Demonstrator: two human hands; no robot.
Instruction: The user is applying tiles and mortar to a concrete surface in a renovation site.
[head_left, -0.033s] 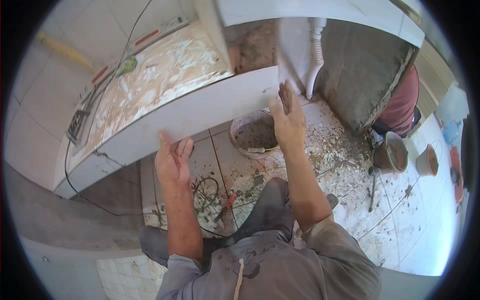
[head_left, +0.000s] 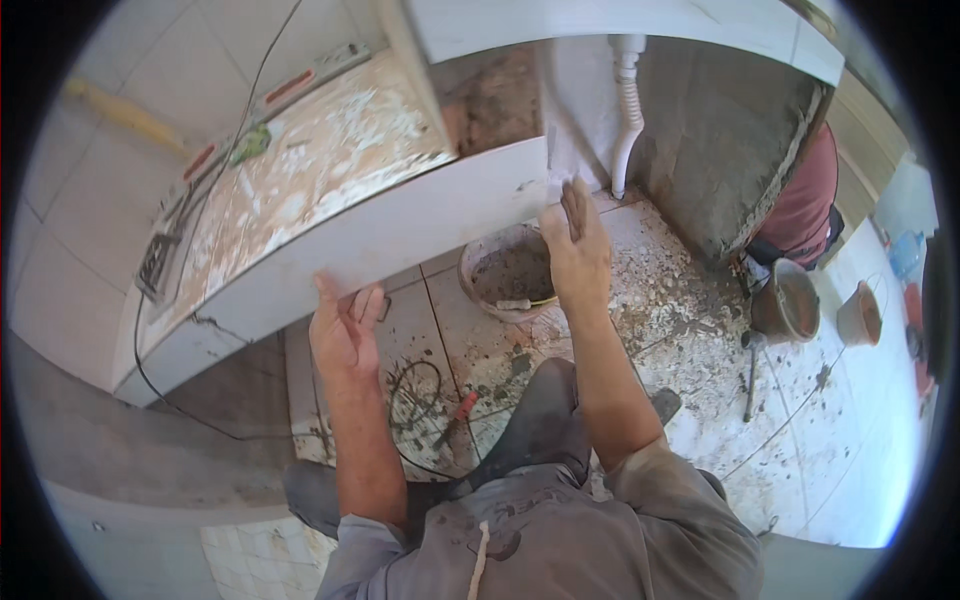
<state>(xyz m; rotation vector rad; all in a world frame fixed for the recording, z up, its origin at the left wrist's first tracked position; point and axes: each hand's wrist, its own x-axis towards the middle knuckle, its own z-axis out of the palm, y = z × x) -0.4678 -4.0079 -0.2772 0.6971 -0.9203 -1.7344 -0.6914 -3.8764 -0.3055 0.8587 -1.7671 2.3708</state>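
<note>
A long white tile strip (head_left: 400, 225) runs along the front of a low ledge. At its lower edge is my left hand (head_left: 347, 335), thumb up against the tile face and fingers apart just below the edge. My right hand (head_left: 580, 245) is raised beside the strip's right end, its fingers stretched upward and its thumb close to the corner. Nothing shows inside either hand. Beneath that end a bucket of grey mortar (head_left: 510, 275) stands on the floor, partly hidden by the strip.
A loose cable (head_left: 415, 385) and a red-handled tool (head_left: 460, 415) lie near my legs. A hammer (head_left: 751, 380) rests by two more buckets (head_left: 785, 305) at right. Debris covers the floor tiles. A white drain pipe (head_left: 628, 120) hangs behind; another person's red clothing (head_left: 805, 200) shows beyond a rough wall.
The view has shifted slightly, with the tile strip sitting a little farther left in it. My right hand now overlaps the strip's end less; my left hand stays at the lower edge.
</note>
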